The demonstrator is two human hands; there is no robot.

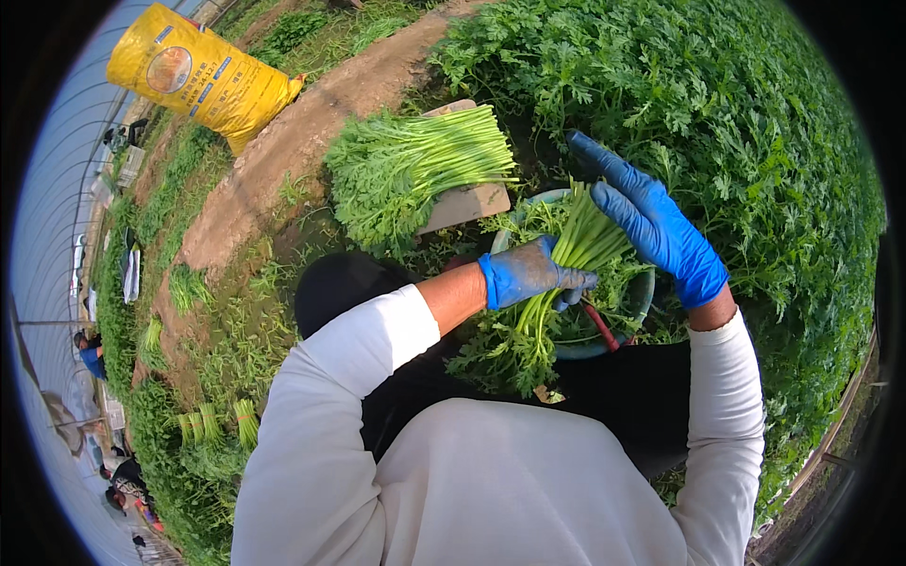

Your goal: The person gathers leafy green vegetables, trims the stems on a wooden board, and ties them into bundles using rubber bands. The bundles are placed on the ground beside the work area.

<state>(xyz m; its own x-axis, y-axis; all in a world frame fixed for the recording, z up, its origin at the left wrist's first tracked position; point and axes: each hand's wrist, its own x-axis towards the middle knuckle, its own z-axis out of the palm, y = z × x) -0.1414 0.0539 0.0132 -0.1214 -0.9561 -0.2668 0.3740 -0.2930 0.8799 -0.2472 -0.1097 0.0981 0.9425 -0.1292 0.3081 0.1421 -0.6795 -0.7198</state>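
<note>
My left hand (532,274), in a soiled blue glove, is closed around a bunch of leafy green stems (584,244), with the cut ends up and the leaves hanging towards my lap. My right hand (648,212), gloved in blue, has its fingers extended beside the stem ends; its palm side is hidden. Beneath both hands is a round basin (643,293) holding loose greens, with a red handle (601,327) lying across its near side. Beyond my left hand, a pile of trimmed greens (425,166) rests on a board (471,205).
Dense leafy crop (708,127) grows to the right. A yellow printed sack (205,74) stands at the upper left beside a dirt path (283,141). Banded bunches (245,424) lie at the lower left. Other people (90,354) are at the far left.
</note>
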